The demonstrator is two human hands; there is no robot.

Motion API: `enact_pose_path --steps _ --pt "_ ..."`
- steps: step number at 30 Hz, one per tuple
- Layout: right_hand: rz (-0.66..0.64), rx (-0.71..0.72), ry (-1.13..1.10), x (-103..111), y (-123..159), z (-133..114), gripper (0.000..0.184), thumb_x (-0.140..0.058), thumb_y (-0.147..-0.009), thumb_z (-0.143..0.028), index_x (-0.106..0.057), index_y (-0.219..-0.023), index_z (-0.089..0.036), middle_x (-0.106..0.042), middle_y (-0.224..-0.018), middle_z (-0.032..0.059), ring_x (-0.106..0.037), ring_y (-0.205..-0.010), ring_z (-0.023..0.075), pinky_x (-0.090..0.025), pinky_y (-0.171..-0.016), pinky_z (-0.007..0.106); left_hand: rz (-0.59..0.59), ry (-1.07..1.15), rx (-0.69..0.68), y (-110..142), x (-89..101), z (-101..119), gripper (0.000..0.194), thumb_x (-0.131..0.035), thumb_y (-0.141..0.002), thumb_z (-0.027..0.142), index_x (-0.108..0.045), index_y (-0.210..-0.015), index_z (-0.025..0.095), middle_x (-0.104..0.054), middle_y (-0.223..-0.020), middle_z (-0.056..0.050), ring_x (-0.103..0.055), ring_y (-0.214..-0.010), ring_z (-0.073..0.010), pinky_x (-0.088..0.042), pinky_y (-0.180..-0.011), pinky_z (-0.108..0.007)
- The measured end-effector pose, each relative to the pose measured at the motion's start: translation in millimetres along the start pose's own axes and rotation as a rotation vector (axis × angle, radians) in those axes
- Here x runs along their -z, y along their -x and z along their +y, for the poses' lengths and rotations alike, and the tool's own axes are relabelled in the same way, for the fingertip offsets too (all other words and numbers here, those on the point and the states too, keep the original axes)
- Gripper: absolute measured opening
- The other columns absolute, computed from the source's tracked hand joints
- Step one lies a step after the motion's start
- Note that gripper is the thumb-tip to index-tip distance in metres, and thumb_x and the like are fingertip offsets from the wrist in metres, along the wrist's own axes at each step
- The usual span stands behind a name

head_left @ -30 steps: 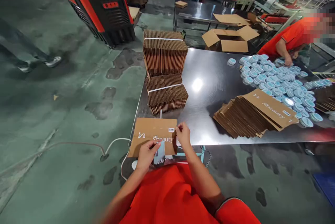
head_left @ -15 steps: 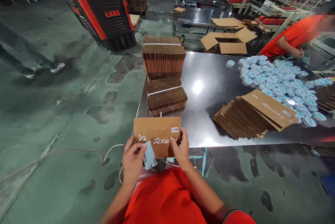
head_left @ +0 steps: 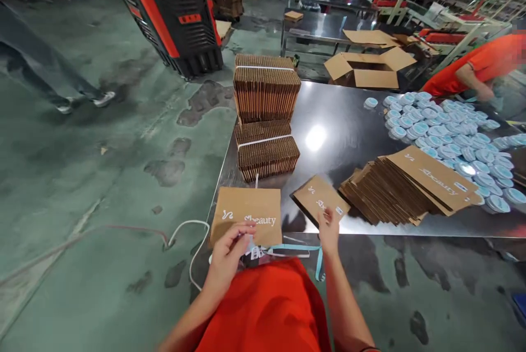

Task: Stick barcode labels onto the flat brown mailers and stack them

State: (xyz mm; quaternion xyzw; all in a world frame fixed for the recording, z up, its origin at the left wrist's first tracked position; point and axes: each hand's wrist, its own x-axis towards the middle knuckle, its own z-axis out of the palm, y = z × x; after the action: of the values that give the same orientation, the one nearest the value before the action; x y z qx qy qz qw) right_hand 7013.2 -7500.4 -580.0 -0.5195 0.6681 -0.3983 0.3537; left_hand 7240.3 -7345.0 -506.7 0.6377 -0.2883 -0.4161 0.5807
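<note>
My left hand (head_left: 227,253) pinches something small and pale blue at the near edge of a flat brown "Sbeauty" carton (head_left: 246,221) lying at the table's front left corner. My right hand (head_left: 329,231) grips a second flat carton (head_left: 319,201) by its near corner, just over the steel table (head_left: 329,121), left of a fanned pile of flat cartons (head_left: 406,185). Light blue ribbon (head_left: 299,250) trails by my lap.
Two strapped bundles of cartons (head_left: 266,116) stand stacked at the table's left edge. Several round blue tins (head_left: 444,132) cover the right side, where a person in orange (head_left: 480,69) bends over them. An open box (head_left: 370,67), a red-black machine (head_left: 172,12) and a white cable (head_left: 184,231) are beyond.
My right hand left the carton in front of me and carried a second flat carton to the right, toward the fanned pile. My left hand stayed at the first carton's near edge.
</note>
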Motion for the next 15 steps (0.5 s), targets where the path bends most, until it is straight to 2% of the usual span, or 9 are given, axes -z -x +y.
enact_pose_path --steps 3,5,6,9,12,15 --pt "-0.456 0.104 -0.241 -27.4 56.2 -50.0 0.035 -0.056 -0.081 -0.047 -0.061 -0.102 -0.018 -0.066 -0.097 0.0088 -0.062 -0.089 0.0202 -0.049 -0.081 0.033 -0.025 -0.028 -0.009 -0.7 -5.4 5.0 0.022 -0.057 -0.081 0.038 -0.068 -0.083 0.02 -0.072 -0.102 -0.009 -0.063 -0.104 -0.0248 -0.047 -0.093 -0.037" --pt "-0.662 0.205 -0.293 -36.4 84.4 -80.7 0.026 -0.057 -0.084 -0.041 -0.064 -0.099 -0.02 -0.066 -0.093 0.0051 -0.061 -0.085 0.017 -0.048 -0.078 0.029 -0.017 -0.007 -0.009 -0.9 -9.5 6.5 0.022 -0.06 -0.079 0.036 -0.065 -0.093 0.02 -0.071 -0.101 -0.008 -0.064 -0.102 -0.0232 -0.047 -0.094 -0.037" --pt "-0.719 0.249 -0.293 -38.3 94.0 -92.0 0.023 -0.059 -0.084 -0.038 -0.065 -0.097 -0.02 -0.066 -0.09 0.004 -0.06 -0.083 0.0161 -0.048 -0.076 0.028 0.0 0.01 -0.01 -0.7 -11.1 6.5 0.026 -0.062 -0.077 0.035 -0.062 -0.098 0.021 -0.07 -0.103 -0.008 -0.064 -0.102 -0.0224 -0.048 -0.094 -0.037" --pt "-0.754 0.273 -0.26 -38.8 107.1 -107.4 0.013 -0.061 -0.081 -0.031 -0.066 -0.087 -0.02 -0.062 -0.078 0.0008 -0.056 -0.072 0.0138 -0.045 -0.067 0.025 0.047 0.009 0.012 0.8 -13.2 5.5 0.036 -0.064 -0.074 0.037 -0.056 -0.105 0.021 -0.07 -0.1 -0.007 -0.066 -0.097 -0.0212 -0.051 -0.087 -0.034" --pt "-0.752 0.171 -0.279 -38.6 107.6 -105.7 0.011 -0.057 -0.081 -0.029 -0.061 -0.078 -0.019 -0.057 -0.068 -0.0016 -0.051 -0.062 0.0121 -0.042 -0.058 0.023 0.061 -0.064 0.049 1.8 -11.7 4.4 0.039 -0.061 -0.075 0.04 -0.055 -0.107 0.02 -0.071 -0.086 -0.005 -0.068 -0.082 -0.0201 -0.053 -0.075 -0.031" --pt "-0.733 0.145 -0.28 -39.7 107.4 -103.0 0.014 -0.057 -0.082 -0.031 -0.06 -0.076 -0.019 -0.057 -0.066 -0.0015 -0.051 -0.06 0.0119 -0.04 -0.056 0.023 0.059 -0.113 0.075 0.9 -9.7 3.1 0.032 -0.061 -0.073 0.042 -0.061 -0.095 0.019 -0.072 -0.076 -0.004 -0.067 -0.073 -0.0198 -0.052 -0.069 -0.029"
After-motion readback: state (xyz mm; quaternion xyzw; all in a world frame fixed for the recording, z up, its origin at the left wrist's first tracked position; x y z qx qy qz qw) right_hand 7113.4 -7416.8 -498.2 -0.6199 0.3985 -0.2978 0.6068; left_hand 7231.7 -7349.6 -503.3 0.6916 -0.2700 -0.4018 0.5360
